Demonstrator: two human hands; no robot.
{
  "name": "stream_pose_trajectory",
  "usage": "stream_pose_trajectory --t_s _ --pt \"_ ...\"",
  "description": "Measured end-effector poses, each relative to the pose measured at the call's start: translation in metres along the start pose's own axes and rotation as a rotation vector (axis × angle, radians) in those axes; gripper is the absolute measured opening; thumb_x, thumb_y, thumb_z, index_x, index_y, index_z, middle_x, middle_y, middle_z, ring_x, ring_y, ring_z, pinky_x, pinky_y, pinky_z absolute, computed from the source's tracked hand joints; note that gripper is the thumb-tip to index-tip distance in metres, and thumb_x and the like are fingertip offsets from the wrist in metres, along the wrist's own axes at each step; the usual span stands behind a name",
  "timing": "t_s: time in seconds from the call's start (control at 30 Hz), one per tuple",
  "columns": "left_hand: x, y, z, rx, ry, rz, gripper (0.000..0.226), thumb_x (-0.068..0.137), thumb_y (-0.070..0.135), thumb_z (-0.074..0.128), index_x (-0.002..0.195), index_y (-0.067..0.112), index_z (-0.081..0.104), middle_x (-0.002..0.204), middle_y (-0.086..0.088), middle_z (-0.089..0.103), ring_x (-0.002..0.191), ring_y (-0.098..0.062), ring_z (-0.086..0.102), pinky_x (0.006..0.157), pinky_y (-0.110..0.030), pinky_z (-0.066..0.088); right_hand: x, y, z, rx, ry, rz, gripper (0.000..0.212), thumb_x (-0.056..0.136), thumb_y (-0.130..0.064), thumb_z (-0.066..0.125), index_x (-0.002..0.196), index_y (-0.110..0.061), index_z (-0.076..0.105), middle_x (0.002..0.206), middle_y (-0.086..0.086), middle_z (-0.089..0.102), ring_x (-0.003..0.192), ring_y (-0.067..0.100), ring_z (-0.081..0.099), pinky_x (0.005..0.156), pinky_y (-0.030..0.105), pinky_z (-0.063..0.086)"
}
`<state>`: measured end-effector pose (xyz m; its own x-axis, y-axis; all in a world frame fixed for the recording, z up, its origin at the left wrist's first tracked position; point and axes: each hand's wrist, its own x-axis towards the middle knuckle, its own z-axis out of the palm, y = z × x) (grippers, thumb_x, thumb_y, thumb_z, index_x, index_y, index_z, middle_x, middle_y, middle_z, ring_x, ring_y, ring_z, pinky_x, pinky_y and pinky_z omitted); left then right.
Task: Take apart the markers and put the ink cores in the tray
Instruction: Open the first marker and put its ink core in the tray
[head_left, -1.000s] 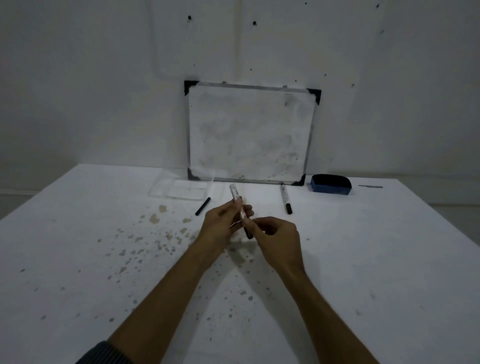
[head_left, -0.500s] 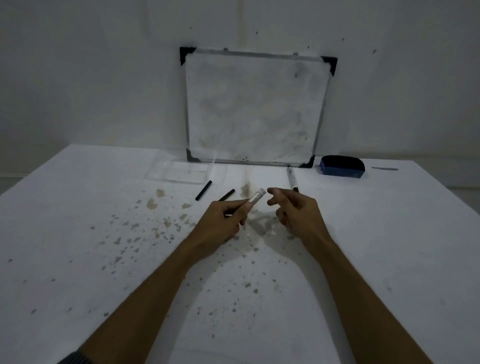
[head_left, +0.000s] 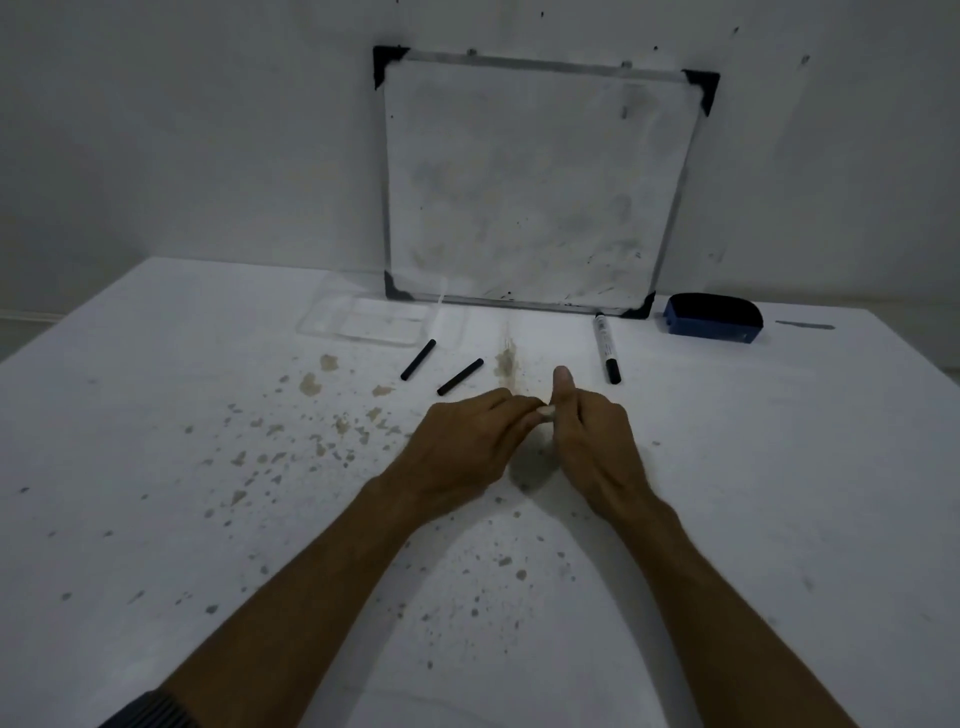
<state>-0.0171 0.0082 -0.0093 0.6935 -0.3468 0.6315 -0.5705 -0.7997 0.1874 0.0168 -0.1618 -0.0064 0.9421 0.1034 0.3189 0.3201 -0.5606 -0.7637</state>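
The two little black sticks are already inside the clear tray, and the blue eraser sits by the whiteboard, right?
Not quite. The head view shows the two black sticks lying on the table, just in front of the clear tray, not inside it. The blue eraser does sit by the whiteboard.

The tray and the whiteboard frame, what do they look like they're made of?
The tray looks like clear, glossy plastic: the white table shows through its walls and base. The whiteboard frame looks like dull silver metal, probably aluminium, with matte black corner caps that seem plastic; the dim light leaves that open.
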Motion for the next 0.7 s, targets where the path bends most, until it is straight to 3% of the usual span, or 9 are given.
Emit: stream_pose_trajectory --t_s 0.07,0.17,0.3,0.37,0.43,0.5,0.57,0.63,0.7 --pt "0.004 0.003 -0.002 0.079 0.013 0.078 0.027 0.106 0.027 0.050 0.114 0.017 0.073 0.084 -0.001 0.074 0.059 -0.018 0.065 0.040 -0.033 0.047 0.004 -0.005 0.005 -0.112 0.047 0.091 0.069 0.101 -0.059 0.025 0.053 -0.017 0.052 0.049 -0.003 0.053 0.048 0.011 0.051 0.052 0.025 0.042" --pt "0.007 0.005 -0.002 0.048 -0.016 0.067 0.018 0.104 0.021 0.057 0.104 0.015 0.074 0.083 -0.002 0.076 0.063 -0.020 0.069 0.046 -0.033 0.051 0.008 -0.003 0.006 -0.052 0.092 0.156 0.060 0.107 -0.034 0.038 0.051 -0.013 0.049 0.049 0.001 0.050 0.047 0.015 0.048 0.055 0.031 0.045" --pt "0.011 0.004 -0.008 -0.416 -0.274 -0.277 0.043 0.111 0.036 0.037 0.081 0.024 0.065 0.065 0.003 0.063 0.058 -0.013 0.061 0.061 -0.020 0.048 -0.002 0.002 0.002 -0.106 0.143 -0.230 0.052 0.103 -0.011 0.042 0.056 0.002 0.057 0.044 0.013 0.052 0.036 0.020 0.040 0.037 0.040 0.045" --pt "0.009 0.004 -0.009 -0.500 -0.361 -0.336 0.049 0.111 0.040 0.036 0.077 0.024 0.067 0.063 0.006 0.063 0.055 -0.005 0.058 0.060 -0.012 0.046 -0.007 0.003 -0.003 -0.103 0.132 -0.356 0.054 0.102 -0.013 0.042 0.052 0.000 0.055 0.039 0.010 0.050 0.028 0.022 0.041 0.031 0.039 0.040" --pt "0.006 0.008 -0.008 -0.518 -0.377 -0.361 0.049 0.111 0.042 0.036 0.077 0.026 0.067 0.063 0.007 0.063 0.055 -0.004 0.059 0.060 -0.013 0.045 -0.008 0.003 -0.005 -0.128 0.140 -0.428 0.058 0.102 -0.022 0.039 0.049 -0.005 0.053 0.037 0.006 0.048 0.027 0.021 0.042 0.031 0.036 0.041" --pt "0.002 0.009 -0.006 -0.390 -0.270 -0.301 0.041 0.110 0.043 0.035 0.084 0.029 0.064 0.069 0.011 0.063 0.059 -0.008 0.060 0.060 -0.021 0.045 -0.004 0.001 -0.003 -0.119 0.119 -0.303 0.064 0.103 -0.040 0.033 0.045 -0.016 0.047 0.036 -0.005 0.043 0.029 0.010 0.041 0.035 0.028 0.041" --pt "0.004 0.006 -0.006 -0.149 -0.125 -0.131 0.033 0.108 0.042 0.038 0.099 0.029 0.067 0.081 0.014 0.068 0.065 -0.008 0.063 0.055 -0.026 0.047 0.001 0.000 0.003 -0.113 0.039 -0.068 0.068 0.102 -0.054 0.030 0.043 -0.023 0.043 0.037 -0.008 0.042 0.033 0.006 0.042 0.041 0.018 0.037" --pt "0.004 -0.004 -0.007 0.028 -0.023 0.071 0.011 0.103 0.029 0.059 0.112 0.027 0.065 0.091 0.008 0.075 0.070 -0.011 0.068 0.047 -0.032 0.053 0.006 0.003 0.006 -0.133 0.002 0.085 0.066 0.103 -0.053 0.035 0.046 -0.022 0.049 0.043 -0.007 0.050 0.041 0.006 0.049 0.048 0.022 0.039" --pt "0.004 -0.006 -0.005 0.105 0.042 0.185 0.031 0.094 0.017 0.076 0.117 0.026 0.058 0.090 0.003 0.075 0.068 -0.012 0.066 0.041 -0.029 0.051 0.009 0.003 0.006 -0.104 0.014 0.227 0.058 0.102 -0.046 0.039 0.053 -0.019 0.053 0.051 -0.002 0.055 0.051 0.013 0.055 0.054 0.026 0.042"
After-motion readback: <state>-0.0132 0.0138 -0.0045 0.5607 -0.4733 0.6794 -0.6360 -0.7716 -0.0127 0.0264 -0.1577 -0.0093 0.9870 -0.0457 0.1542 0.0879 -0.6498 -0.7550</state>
